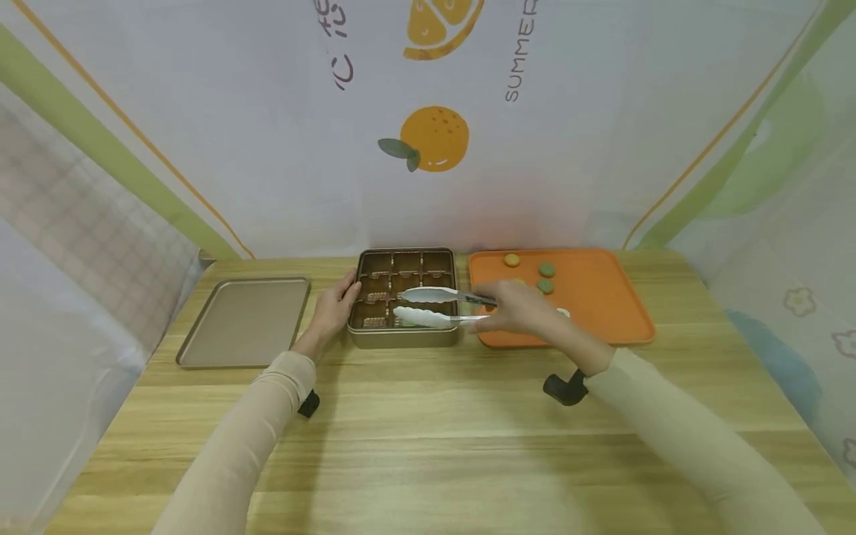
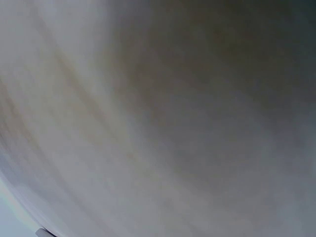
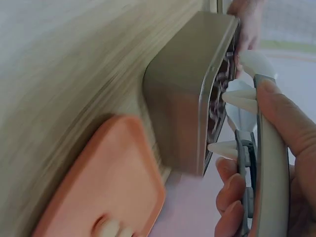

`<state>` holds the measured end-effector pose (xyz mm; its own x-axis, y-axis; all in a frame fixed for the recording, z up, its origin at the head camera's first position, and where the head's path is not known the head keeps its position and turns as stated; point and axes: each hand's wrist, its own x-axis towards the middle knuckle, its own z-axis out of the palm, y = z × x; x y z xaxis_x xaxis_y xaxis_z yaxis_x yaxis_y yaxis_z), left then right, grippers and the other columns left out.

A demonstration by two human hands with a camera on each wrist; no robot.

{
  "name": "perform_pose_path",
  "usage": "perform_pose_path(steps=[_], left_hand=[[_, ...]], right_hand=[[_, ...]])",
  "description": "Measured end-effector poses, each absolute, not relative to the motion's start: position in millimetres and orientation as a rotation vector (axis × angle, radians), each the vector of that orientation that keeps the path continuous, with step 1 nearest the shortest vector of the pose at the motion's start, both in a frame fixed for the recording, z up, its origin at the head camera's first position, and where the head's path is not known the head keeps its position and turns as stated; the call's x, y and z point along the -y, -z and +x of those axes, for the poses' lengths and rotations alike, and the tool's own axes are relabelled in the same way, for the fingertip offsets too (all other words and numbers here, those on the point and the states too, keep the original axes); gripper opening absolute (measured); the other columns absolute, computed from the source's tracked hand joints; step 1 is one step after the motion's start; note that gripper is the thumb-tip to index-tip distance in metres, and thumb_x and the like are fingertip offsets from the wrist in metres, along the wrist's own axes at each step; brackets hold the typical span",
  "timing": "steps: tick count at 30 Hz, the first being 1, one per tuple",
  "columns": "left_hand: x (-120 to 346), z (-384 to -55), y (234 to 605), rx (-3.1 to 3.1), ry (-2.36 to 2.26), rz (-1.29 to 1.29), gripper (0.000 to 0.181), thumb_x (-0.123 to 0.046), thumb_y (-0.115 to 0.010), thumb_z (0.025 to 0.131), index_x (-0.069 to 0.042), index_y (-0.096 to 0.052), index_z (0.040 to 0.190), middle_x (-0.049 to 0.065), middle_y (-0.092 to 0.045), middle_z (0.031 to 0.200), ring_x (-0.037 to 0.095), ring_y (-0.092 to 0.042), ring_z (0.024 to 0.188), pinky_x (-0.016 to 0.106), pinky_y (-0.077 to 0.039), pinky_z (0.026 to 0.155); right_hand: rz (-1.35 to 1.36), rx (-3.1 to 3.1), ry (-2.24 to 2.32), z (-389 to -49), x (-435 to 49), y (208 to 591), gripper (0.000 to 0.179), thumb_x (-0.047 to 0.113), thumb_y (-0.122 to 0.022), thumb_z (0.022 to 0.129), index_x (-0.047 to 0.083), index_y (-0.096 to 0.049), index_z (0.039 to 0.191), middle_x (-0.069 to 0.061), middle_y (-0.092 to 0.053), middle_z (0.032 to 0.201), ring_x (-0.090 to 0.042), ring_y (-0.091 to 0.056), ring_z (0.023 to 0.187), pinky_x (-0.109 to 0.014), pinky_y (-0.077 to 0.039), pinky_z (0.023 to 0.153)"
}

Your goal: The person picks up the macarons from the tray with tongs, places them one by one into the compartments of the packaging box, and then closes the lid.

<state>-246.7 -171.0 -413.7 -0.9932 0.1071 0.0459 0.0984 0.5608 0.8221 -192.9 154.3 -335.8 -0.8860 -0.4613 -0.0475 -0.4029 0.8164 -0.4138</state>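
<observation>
A bronze-coloured rectangular tin [image 1: 404,339] stands in the middle, with a clear divided insert inside. My left hand [image 1: 328,308] holds the tin's left side, its thumb at the rim. In my right hand [image 1: 511,306] is a pair of tongs [image 1: 428,318] with white scalloped tips, held over the tin. The tongs' arms are spread, and I see nothing between their tips. A bit of green shows in a front compartment beneath them, mostly hidden. In the right wrist view, thumb and fingers wrap the tongs' handles [image 3: 271,168]. The left wrist view is too blurred to read.
Right of the tin lies an orange tray [image 1: 602,297] bearing yellow, green and white macaron-like rounds, such as a green one [image 1: 547,270]. A flat bronze lid or tray [image 1: 247,319] lies at the left. A printed curtain [image 1: 287,163] hangs behind the wooden table [image 1: 428,446].
</observation>
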Motion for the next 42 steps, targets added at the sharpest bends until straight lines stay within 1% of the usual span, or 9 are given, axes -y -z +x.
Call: perform_pose_path(steps=[4, 8, 15, 17, 21, 28, 32, 36, 42], left_hand=[[171, -248, 414, -2.772, -1.454, 0.199, 0.049, -0.023, -0.039, 0.103, -0.001, -0.029, 0.146, 0.015, -0.030, 0.150, 0.032, -0.030, 0.137, 0.042, -0.030, 0.113], [171, -247, 413, -2.755, -1.471, 0.178, 0.049, -0.023, -0.039, 0.103, -0.003, -0.029, 0.147, 0.014, -0.030, 0.150, 0.031, -0.031, 0.137, 0.042, -0.030, 0.112], [171, -246, 412, -2.729, -1.484, 0.151, 0.050, -0.024, -0.039, 0.103, -0.004, -0.029, 0.147, 0.013, -0.030, 0.150, 0.029, -0.031, 0.137, 0.041, -0.031, 0.112], [171, -245, 412, -2.731, -1.487, 0.153, 0.050, -0.024, -0.039, 0.103, -0.003, -0.029, 0.147, 0.014, -0.030, 0.150, 0.030, -0.032, 0.137, 0.041, -0.032, 0.112], [171, -245, 412, -2.744, -1.481, 0.167, 0.049, -0.022, -0.040, 0.103, -0.002, -0.029, 0.146, 0.015, -0.031, 0.149, 0.032, -0.031, 0.137, 0.042, -0.031, 0.111], [171, -246, 413, -2.736, -1.478, 0.176, 0.050, -0.024, -0.039, 0.103, -0.002, -0.029, 0.147, 0.013, -0.030, 0.150, 0.030, -0.031, 0.138, 0.041, -0.031, 0.112], [171, -245, 413, -2.740, -1.479, 0.186, 0.050, -0.023, -0.039, 0.103, -0.002, -0.029, 0.146, 0.014, -0.030, 0.150, 0.030, -0.031, 0.138, 0.041, -0.030, 0.112], [170, -245, 413, -2.741, -1.485, 0.198, 0.049, -0.022, -0.039, 0.103, -0.002, -0.029, 0.146, 0.014, -0.030, 0.150, 0.030, -0.031, 0.138, 0.041, -0.031, 0.112], [170, -245, 413, -2.754, -1.468, 0.192, 0.049, -0.023, -0.039, 0.103, -0.002, -0.029, 0.146, 0.014, -0.030, 0.150, 0.030, -0.031, 0.138, 0.041, -0.030, 0.112]], right_hand=[[-0.660, -2.876, 0.777, -189, -189, 343, 0.049, 0.038, -0.078, 0.076, 0.011, -0.065, 0.114, -0.002, -0.064, 0.085, -0.015, -0.050, 0.064, -0.026, -0.039, 0.055], [-0.564, -2.908, 0.847, -187, -234, 351, 0.048, 0.035, -0.077, 0.078, 0.009, -0.064, 0.116, -0.004, -0.058, 0.078, -0.014, -0.041, 0.058, -0.025, -0.034, 0.050], [-0.280, -3.005, 0.706, -174, -299, 360, 0.064, 0.043, -0.070, 0.083, -0.001, -0.055, 0.128, -0.022, -0.064, 0.108, -0.033, -0.060, 0.090, -0.038, -0.049, 0.063], [-0.220, -3.004, 0.635, -171, -310, 362, 0.065, 0.047, -0.067, 0.083, -0.001, -0.056, 0.126, -0.021, -0.064, 0.103, -0.032, -0.060, 0.085, -0.036, -0.047, 0.058], [-0.175, -3.003, 0.568, -167, -323, 366, 0.070, 0.048, -0.067, 0.083, -0.001, -0.052, 0.130, -0.022, -0.063, 0.098, -0.029, -0.057, 0.076, -0.029, -0.040, 0.049], [-0.135, -2.994, 0.506, -164, -331, 369, 0.079, 0.051, -0.067, 0.082, -0.002, -0.045, 0.137, -0.026, -0.062, 0.105, -0.027, -0.054, 0.073, -0.028, -0.037, 0.048], [-0.144, -2.999, 0.484, -165, -331, 370, 0.075, 0.049, -0.068, 0.082, -0.002, -0.048, 0.133, -0.016, -0.060, 0.086, -0.023, -0.049, 0.067, -0.028, -0.033, 0.047], [-0.162, -3.007, 0.478, -166, -331, 372, 0.066, 0.045, -0.070, 0.082, -0.003, -0.053, 0.125, -0.005, -0.050, 0.072, -0.021, -0.044, 0.063, -0.028, -0.029, 0.047], [-0.178, -3.021, 0.465, -168, -331, 374, 0.066, 0.042, -0.071, 0.081, -0.004, -0.053, 0.125, -0.012, -0.060, 0.080, -0.023, -0.051, 0.067, -0.029, -0.035, 0.049]])
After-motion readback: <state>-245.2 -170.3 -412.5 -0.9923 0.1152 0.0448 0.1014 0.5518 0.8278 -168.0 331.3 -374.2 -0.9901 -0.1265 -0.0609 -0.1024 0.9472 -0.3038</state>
